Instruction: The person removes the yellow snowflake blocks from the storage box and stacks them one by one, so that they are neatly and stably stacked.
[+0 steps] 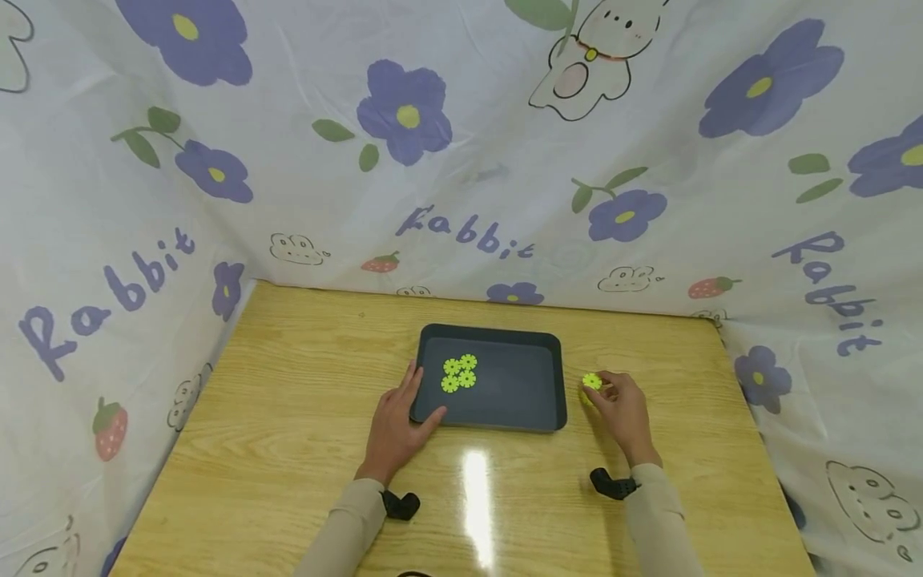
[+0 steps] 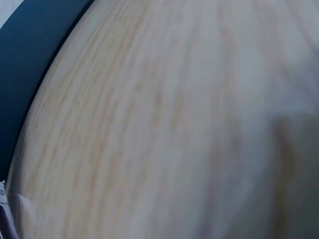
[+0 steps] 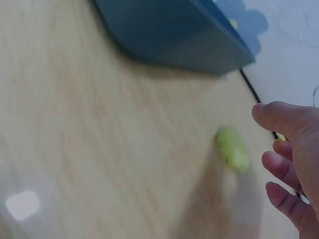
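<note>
A dark grey rectangular tray (image 1: 512, 385) sits on the table with several yellow-green notched plastic discs (image 1: 458, 373) grouped on its left side. My left hand (image 1: 395, 425) rests at its front left corner, fingers extended along the left wall and thumb over the front rim. Right of the tray, my right hand (image 1: 622, 407) pinches one notched disc (image 1: 591, 381) between thumb and fingers; the right wrist view shows only a sliver of it. Under that hand another yellow-green disc (image 3: 233, 149) lies on the table, blurred.
The wooden table (image 1: 303, 361) extends around the tray. White cloth (image 1: 461, 176) printed with flowers and rabbits hangs along the back and both sides. Black wrist cameras (image 1: 401, 505) are strapped on both forearms. Light glares off the table in front of the tray.
</note>
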`<action>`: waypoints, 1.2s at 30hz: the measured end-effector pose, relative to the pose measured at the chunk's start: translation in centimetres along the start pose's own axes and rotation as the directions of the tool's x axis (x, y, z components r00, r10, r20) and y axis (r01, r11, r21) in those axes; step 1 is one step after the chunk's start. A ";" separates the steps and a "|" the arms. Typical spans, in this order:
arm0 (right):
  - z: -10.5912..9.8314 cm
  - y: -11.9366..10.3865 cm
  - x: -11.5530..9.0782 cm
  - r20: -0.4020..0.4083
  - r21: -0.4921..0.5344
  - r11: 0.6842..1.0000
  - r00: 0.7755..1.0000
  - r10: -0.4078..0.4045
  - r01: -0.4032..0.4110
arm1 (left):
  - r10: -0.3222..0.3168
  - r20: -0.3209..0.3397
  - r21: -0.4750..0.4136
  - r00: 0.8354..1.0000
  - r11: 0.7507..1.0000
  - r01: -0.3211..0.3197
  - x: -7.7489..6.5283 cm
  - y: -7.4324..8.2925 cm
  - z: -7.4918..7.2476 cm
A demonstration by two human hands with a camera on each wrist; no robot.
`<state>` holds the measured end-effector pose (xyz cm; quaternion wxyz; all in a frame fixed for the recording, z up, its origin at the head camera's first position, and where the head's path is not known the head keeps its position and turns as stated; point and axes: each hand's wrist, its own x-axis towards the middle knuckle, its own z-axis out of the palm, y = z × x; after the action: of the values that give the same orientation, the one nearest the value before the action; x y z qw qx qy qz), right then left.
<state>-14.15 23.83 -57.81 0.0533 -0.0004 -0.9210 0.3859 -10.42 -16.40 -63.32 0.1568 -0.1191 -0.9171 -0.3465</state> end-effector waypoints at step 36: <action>0.1 2.0 -1.2 0.106 0.047 0.992 0.988 0.114 -0.120 | -0.019 0.023 0.002 1.000 1.000 0.019 0.2 0.2 -0.1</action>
<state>-13.07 25.11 -59.45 -0.0169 -0.0332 -0.9103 0.4124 -10.48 -16.32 -63.02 0.1428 -0.1140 -0.9204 -0.3457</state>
